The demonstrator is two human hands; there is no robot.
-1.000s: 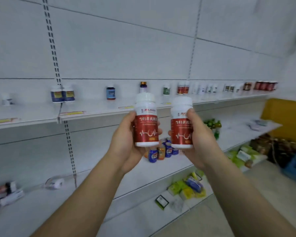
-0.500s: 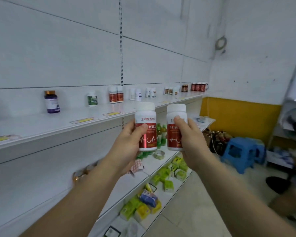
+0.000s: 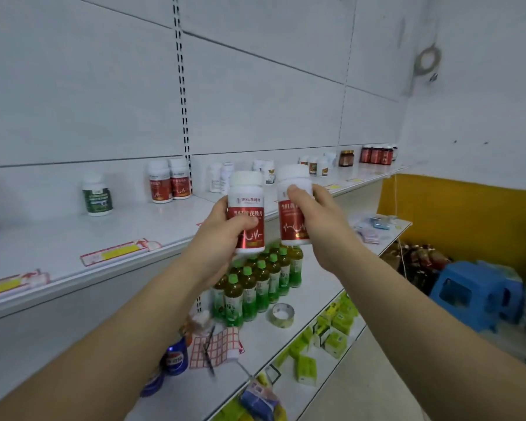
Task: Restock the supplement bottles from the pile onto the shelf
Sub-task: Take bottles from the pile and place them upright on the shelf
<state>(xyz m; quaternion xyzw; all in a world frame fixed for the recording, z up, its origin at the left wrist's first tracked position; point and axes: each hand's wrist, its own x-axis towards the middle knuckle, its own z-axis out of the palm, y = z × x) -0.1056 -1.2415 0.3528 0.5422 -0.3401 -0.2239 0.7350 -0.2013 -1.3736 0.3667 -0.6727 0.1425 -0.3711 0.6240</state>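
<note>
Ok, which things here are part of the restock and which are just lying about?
Job:
- left hand holding red-label bottle
- right hand holding second red-label bottle
- matching pair standing on top shelf

Lying about:
- green tea bottles
- tape roll
- sticker sheet
- blue stool

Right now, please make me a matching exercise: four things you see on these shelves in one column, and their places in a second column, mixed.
Things:
1. green-label bottle
2. green tea bottles
3. tape roll
4. red-label bottle

Places:
A. in the left hand
B. standing alone on the top shelf, left
C. lying on the middle shelf, right of the green tea bottles
D. grouped on the middle shelf, below the hands

Pairs: 1-B, 2-D, 3-C, 4-A
</note>
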